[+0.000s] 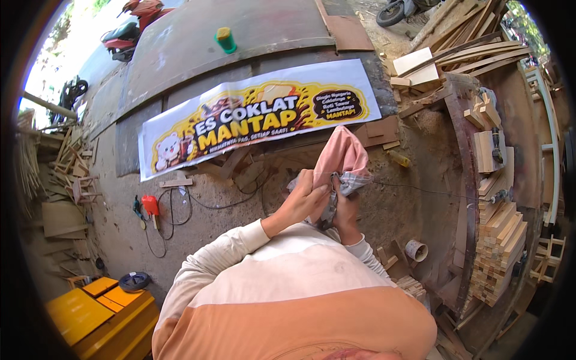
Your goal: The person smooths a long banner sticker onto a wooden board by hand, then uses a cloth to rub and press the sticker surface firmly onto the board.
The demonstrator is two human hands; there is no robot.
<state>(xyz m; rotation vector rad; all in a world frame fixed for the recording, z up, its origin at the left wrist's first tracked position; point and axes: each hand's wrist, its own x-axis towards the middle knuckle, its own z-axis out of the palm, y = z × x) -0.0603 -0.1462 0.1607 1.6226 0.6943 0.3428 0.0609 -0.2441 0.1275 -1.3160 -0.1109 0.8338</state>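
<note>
- Both sleeves rise from below, meeting at chest height
- Left hand (pixel 303 198) and right hand (pixel 345 210) are closed together on a pink cloth (pixel 342 153), bunched over a checked piece
- Best kept taut, grip close

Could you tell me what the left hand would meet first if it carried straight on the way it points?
Probably the crumpled pink fabric cloth: the left hand points up-right and already touches it, beside the right hand. Depth is unclear.

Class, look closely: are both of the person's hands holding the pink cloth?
Yes, the left hand and right hand both grip the pink cloth in front of the chest.
</note>
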